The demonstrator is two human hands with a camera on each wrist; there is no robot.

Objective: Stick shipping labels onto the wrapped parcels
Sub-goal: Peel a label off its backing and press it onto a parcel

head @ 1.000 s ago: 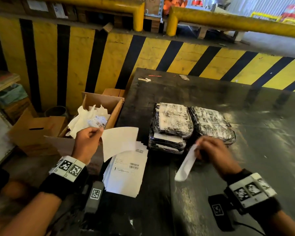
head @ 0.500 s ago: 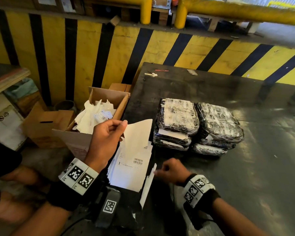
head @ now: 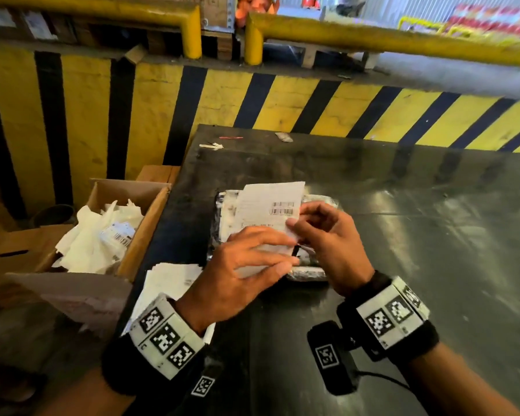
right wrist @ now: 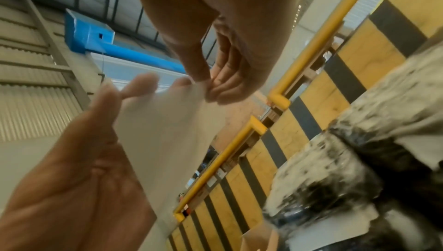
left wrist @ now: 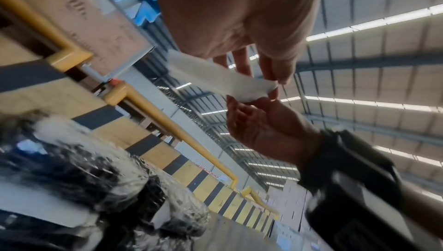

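Note:
A white shipping label (head: 267, 205) with a barcode is held just above the stack of wrapped black parcels (head: 308, 273) on the dark table (head: 403, 235). My left hand (head: 279, 256) holds its near edge, fingers spread across the sheet. My right hand (head: 294, 226) pinches the label's right corner. In the left wrist view the label (left wrist: 215, 77) hangs between both hands above the parcels (left wrist: 84, 179). The right wrist view shows the right hand's fingertips (right wrist: 210, 86) pinching the label (right wrist: 167, 122), with the parcels (right wrist: 359, 160) to the right. The hands and sheet hide most of the parcels' tops.
A stack of unused labels (head: 168, 280) lies at the table's left edge under my left wrist. Beside the table stands an open cardboard box (head: 144, 232) full of crumpled backing paper. A yellow-and-black striped wall (head: 222, 100) runs behind the table.
My left hand came from the box side to above the parcels. My right hand no longer holds the paper strip and now pinches the label with the left.

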